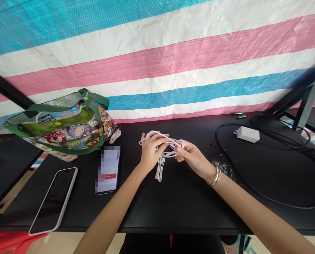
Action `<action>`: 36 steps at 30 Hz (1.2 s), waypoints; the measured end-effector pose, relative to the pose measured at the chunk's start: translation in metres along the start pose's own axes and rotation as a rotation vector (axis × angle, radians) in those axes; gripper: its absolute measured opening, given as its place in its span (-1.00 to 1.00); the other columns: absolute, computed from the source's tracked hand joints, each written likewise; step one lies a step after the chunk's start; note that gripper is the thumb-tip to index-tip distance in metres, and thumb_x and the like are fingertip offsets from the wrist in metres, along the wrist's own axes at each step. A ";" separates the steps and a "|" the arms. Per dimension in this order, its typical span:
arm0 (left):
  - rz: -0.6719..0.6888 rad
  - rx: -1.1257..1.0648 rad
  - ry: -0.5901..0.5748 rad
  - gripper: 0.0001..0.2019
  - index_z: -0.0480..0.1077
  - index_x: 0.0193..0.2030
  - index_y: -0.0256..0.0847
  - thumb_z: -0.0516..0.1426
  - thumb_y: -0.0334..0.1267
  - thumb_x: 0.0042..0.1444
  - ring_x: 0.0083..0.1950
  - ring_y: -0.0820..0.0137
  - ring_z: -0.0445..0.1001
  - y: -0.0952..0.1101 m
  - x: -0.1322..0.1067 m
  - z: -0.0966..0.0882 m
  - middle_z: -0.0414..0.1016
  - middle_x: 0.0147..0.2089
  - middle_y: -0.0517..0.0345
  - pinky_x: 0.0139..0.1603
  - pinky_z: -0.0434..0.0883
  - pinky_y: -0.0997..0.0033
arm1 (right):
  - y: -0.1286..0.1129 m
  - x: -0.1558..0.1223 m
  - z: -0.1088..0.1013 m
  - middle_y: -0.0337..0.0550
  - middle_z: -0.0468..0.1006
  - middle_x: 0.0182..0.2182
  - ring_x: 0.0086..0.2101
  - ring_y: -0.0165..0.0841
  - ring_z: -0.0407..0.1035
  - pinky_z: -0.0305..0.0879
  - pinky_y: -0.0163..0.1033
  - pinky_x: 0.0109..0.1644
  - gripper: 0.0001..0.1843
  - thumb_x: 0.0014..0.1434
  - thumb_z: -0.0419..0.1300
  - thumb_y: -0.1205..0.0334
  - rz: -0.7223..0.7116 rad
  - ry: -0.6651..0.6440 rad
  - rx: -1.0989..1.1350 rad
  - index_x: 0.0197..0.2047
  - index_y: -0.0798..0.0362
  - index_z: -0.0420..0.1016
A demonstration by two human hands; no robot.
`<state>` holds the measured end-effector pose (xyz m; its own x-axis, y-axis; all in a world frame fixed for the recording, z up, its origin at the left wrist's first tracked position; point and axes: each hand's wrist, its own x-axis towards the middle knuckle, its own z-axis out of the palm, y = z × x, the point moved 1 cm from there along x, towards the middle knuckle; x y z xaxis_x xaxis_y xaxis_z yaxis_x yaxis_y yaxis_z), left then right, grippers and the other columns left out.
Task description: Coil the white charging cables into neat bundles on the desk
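Note:
A white cable (169, 154) is gathered in loose loops between my two hands above the black table. My right hand (190, 155) pinches the loops between thumb and fingers. One strand arches over the fingers of my left hand (150, 150), whose thumb and fingertips close on the cable close to the coil. Just below my hands lies a second white cable bundle (159, 173), folded and bound with a dark tie. Whether this bundle belongs to the same cable I cannot tell.
To the left are a cartoon-print bag (75, 132) with green handles, a lit phone (108, 173) and a dark-screened phone (55, 201). On the right, a white charger (248, 134) and a black cord (234, 173) lie near small scraps (223, 168) and green batteries (241, 117).

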<state>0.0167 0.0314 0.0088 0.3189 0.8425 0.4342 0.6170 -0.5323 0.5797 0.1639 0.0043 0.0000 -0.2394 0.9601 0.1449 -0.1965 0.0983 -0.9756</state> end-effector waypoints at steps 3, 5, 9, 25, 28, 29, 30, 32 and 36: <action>0.008 -0.013 -0.012 -0.76 0.56 -0.23 0.03 0.12 -0.40 0.17 0.09 0.18 0.39 -0.002 0.000 0.000 0.61 -0.11 0.19 0.25 0.08 -0.16 | 0.000 0.000 0.000 -0.40 0.18 -0.69 -0.60 -0.48 0.06 0.09 -0.29 -0.45 -0.48 -0.01 0.25 -0.24 0.001 0.019 0.002 -0.61 0.01 0.22; 0.010 -0.048 -0.039 -0.76 0.55 -0.18 0.02 0.09 -0.38 0.20 0.08 0.18 0.40 -0.003 0.000 0.001 0.61 -0.10 0.18 0.23 0.13 -0.12 | -0.001 -0.001 0.000 -0.39 0.18 -0.69 -0.60 -0.47 0.07 0.11 -0.29 -0.44 -0.47 -0.01 0.24 -0.26 -0.003 0.026 -0.003 -0.61 0.00 0.21; 0.021 -0.131 -0.110 -0.73 0.53 -0.13 -0.01 0.02 -0.36 0.24 0.00 0.24 0.45 -0.006 -0.001 0.004 0.61 -0.09 0.19 0.17 0.22 0.05 | -0.002 -0.001 0.000 -0.39 0.19 -0.69 -0.59 -0.46 0.10 0.13 -0.28 -0.43 -0.51 0.00 0.24 -0.25 -0.024 0.039 0.012 -0.56 0.00 0.27; -0.137 0.205 -0.211 -0.65 0.44 0.03 -0.08 -0.07 -0.42 0.24 -0.41 0.34 0.53 -0.005 -0.004 0.001 0.48 -0.61 0.31 -0.17 0.36 0.40 | -0.002 -0.003 -0.002 -0.41 0.25 -0.72 -0.63 -0.48 0.15 0.15 -0.30 -0.46 -0.54 0.04 0.21 -0.23 0.068 0.055 0.032 -0.48 0.02 0.35; -0.184 0.281 -0.242 -0.64 0.42 0.06 -0.05 -0.08 -0.39 0.26 -0.41 0.33 0.54 -0.004 -0.005 -0.001 0.50 -0.58 0.29 -0.32 0.32 0.46 | -0.002 -0.003 -0.003 -0.43 0.24 -0.72 -0.67 -0.50 0.13 0.21 -0.29 -0.46 -0.54 0.03 0.22 -0.24 0.136 0.010 0.071 -0.46 0.02 0.35; -0.195 0.293 -0.246 -0.64 0.41 0.07 -0.04 -0.08 -0.39 0.26 -0.40 0.34 0.54 -0.004 -0.006 -0.001 0.50 -0.56 0.29 -0.35 0.30 0.47 | -0.002 -0.003 -0.003 -0.43 0.25 -0.72 -0.67 -0.50 0.14 0.23 -0.29 -0.45 -0.54 0.02 0.22 -0.24 0.152 -0.004 0.082 -0.46 0.03 0.35; -0.205 0.306 -0.244 -0.64 0.41 0.07 -0.03 -0.08 -0.39 0.26 -0.40 0.34 0.54 -0.003 -0.006 -0.001 0.51 -0.55 0.28 -0.37 0.29 0.48 | -0.003 -0.002 -0.003 -0.42 0.26 -0.71 -0.66 -0.50 0.15 0.24 -0.28 -0.44 -0.53 0.01 0.23 -0.25 0.166 -0.017 0.091 -0.45 0.03 0.36; -0.220 0.332 -0.228 -0.65 0.42 0.05 -0.03 -0.07 -0.38 0.26 -0.38 0.34 0.55 -0.002 -0.005 -0.002 0.52 -0.52 0.27 -0.39 0.27 0.49 | -0.004 -0.002 -0.003 -0.41 0.28 -0.69 -0.65 -0.49 0.18 0.25 -0.28 -0.42 -0.52 0.00 0.23 -0.26 0.185 -0.040 0.100 -0.45 0.04 0.36; -0.231 0.308 -0.169 -0.68 0.45 -0.02 -0.06 -0.04 -0.41 0.23 -0.33 0.35 0.55 -0.001 -0.005 -0.003 0.57 -0.42 0.24 -0.38 0.29 0.50 | -0.006 -0.003 0.000 -0.37 0.32 -0.64 -0.60 -0.47 0.23 0.26 -0.27 -0.39 -0.52 0.02 0.20 -0.27 0.183 -0.068 0.068 -0.44 0.03 0.36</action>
<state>0.0129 0.0277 0.0083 0.2448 0.9522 0.1827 0.8644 -0.2997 0.4037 0.1662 0.0006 0.0052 -0.3402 0.9401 -0.0204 -0.2075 -0.0962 -0.9735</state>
